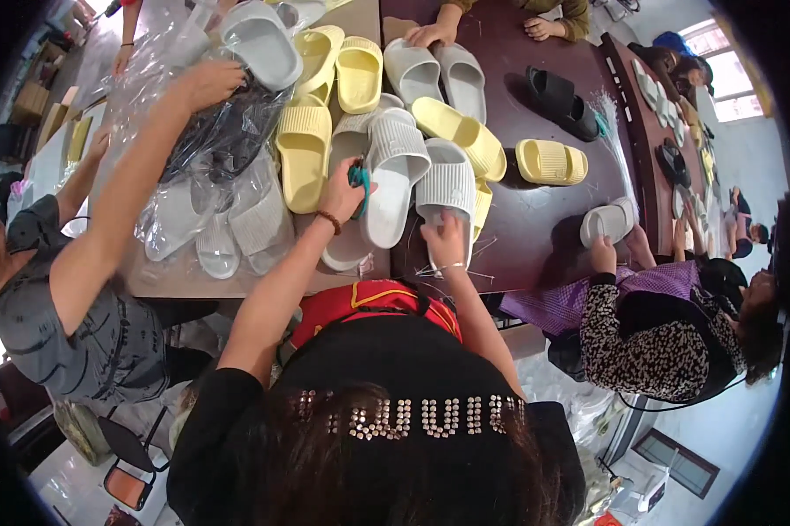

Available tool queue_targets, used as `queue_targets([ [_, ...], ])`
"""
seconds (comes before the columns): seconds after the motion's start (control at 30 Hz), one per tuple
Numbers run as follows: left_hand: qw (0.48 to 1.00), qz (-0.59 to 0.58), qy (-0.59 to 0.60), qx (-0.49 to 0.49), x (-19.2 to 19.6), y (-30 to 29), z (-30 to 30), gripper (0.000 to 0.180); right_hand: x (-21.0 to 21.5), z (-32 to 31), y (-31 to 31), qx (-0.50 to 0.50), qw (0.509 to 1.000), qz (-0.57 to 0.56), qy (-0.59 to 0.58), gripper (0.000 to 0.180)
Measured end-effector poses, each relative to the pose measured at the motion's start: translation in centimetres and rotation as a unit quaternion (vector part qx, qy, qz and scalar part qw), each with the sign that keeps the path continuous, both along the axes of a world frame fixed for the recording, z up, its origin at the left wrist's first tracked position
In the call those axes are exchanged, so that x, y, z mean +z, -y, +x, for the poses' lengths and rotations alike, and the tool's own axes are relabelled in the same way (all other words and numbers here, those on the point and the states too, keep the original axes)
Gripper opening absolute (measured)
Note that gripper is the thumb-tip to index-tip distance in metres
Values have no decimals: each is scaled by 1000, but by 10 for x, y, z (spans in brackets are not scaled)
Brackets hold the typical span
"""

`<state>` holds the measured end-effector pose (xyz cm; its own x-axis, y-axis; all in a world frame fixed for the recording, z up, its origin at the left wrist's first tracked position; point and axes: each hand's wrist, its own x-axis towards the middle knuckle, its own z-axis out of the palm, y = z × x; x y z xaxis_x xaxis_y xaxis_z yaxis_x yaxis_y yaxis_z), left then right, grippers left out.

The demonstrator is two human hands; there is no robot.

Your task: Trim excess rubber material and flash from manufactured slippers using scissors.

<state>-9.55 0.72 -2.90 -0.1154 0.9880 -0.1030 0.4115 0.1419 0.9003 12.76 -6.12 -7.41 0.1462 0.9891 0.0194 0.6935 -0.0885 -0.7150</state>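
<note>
My left hand (342, 197) is closed round small scissors with teal handles (358, 176), just left of an upright light grey slide sandal (398, 180). Fingers of my right hand (448, 238) grip the heel end of another grey slide (446, 186) with a ribbed strap. Around both hands lie pale yellow slides, one at the left (304, 158) and one tilted onto its neighbours (461, 131). Part of a further grey slide (347, 250) shows beneath my left wrist. The scissor blades are mostly hidden.
At left, a co-worker's hand (213, 83) reaches over clear plastic bags (259, 215) holding slides. Across the table, another person's hand (432, 35) touches grey slides. At right, a seated person holds a grey slide (607, 223). Black slides (560, 101) and thin white strands (621, 145) lie beyond.
</note>
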Motion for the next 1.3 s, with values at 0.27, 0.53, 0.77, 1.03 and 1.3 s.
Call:
queue_targets([
  [0.27, 997, 69, -15, 31, 13, 10, 10, 52, 49, -20, -48, 21, 866, -17, -500, 52],
  [0.53, 982, 185, 38, 5, 105, 28, 8, 53, 137, -20, -48, 7, 791, 110, -602, 49],
  [0.77, 958, 263, 110, -35, 119, 33, 31, 49, 175, -34, -42, -14, 867, 208, -453, 36],
  [1.03, 968, 130, 184, -110, 118, 40, 35, 44, 142, -11, -68, -137, 779, 337, -511, 33],
  [1.3, 873, -78, 373, -303, 184, 31, 55, 44, 122, 30, -50, -224, 900, 344, -145, 29],
])
